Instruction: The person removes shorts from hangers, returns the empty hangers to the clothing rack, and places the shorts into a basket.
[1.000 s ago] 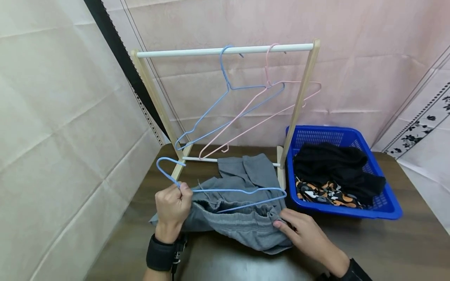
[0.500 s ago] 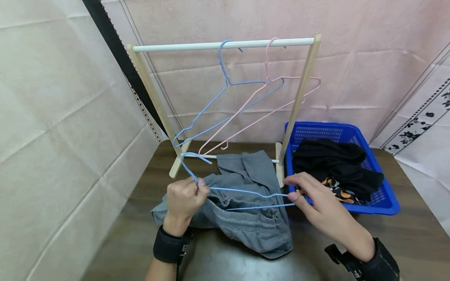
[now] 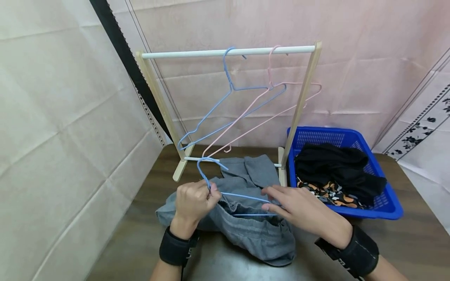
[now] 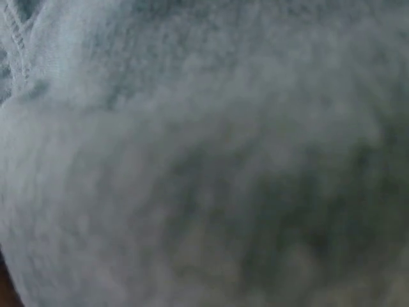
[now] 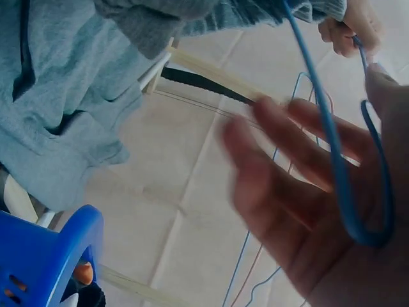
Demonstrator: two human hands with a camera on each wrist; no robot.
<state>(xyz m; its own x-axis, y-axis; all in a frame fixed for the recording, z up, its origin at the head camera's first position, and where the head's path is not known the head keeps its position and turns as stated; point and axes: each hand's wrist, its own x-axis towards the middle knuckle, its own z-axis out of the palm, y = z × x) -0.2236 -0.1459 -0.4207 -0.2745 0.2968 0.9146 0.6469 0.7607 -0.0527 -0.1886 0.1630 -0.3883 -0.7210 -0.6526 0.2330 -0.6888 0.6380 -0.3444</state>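
My left hand (image 3: 197, 201) grips a blue wire hanger (image 3: 205, 177) just below its hook. The hanger's lower bar passes into the gathered waistband of grey pants (image 3: 256, 230), which lie on the table with the legs pointing to the rack. At the hanger's right end is my right hand (image 3: 306, 207), fingers extended. In the right wrist view, the hanger's end loop (image 5: 364, 233) lies across the palm and the fingers (image 5: 281, 141) are spread, not curled round it. Blurred grey cloth (image 4: 192, 128) fills the left wrist view.
Behind the pants stands a rack with a white rail (image 3: 197, 53), where another blue hanger (image 3: 227, 74) and a pink hanger (image 3: 270, 70) hang. To the right, a blue basket (image 3: 391, 205) holds black cloth (image 3: 334, 164) and a patterned orange garment (image 3: 334, 195) on the brown table (image 3: 123, 246).
The right hand has let go of the waistband and come to the hanger's right end. The left hand and hanger have shifted right, the end now lower into the waistband.
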